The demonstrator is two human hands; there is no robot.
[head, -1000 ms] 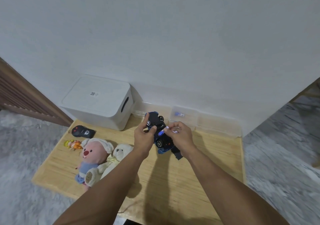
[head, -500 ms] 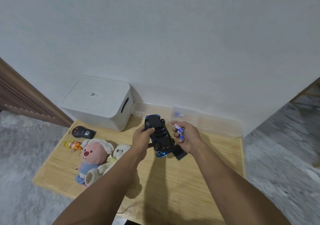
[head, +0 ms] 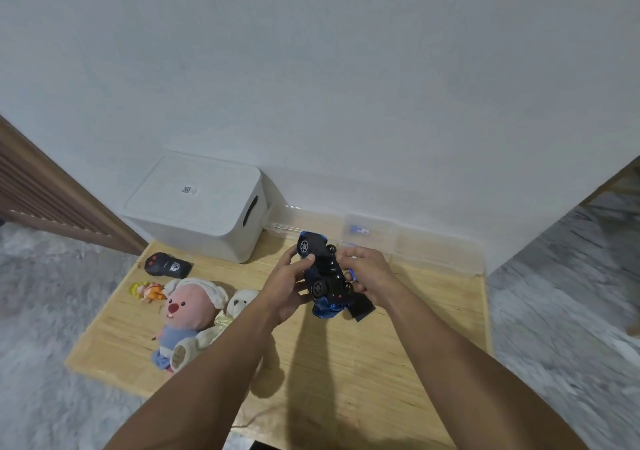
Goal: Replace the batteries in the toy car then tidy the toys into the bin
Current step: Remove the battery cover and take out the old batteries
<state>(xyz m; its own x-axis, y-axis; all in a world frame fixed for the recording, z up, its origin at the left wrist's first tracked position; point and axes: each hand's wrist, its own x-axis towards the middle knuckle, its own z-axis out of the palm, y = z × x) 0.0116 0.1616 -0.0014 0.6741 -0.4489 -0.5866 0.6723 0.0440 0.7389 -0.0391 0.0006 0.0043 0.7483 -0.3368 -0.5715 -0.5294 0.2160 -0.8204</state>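
My left hand (head: pixel 287 288) grips the upturned toy car (head: pixel 323 273) above the worktop (head: pixel 346 363); my right hand's fingers (head: pixel 360 259) curl round a battery (head: pixel 349 273) against its underside. I judge the swap unfinished. The plush toys (head: pixel 194 314) lie out, the bin (head: pixel 197 207) shut.

Glossy plastic toy car (head: pixel 323 271), wooden table (head: pixel 398 363)

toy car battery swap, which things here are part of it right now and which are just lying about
In use: toy car, left hand, right hand, battery, clear box.
Lying about: remote, pink plush, white bear, small doll, white bin.
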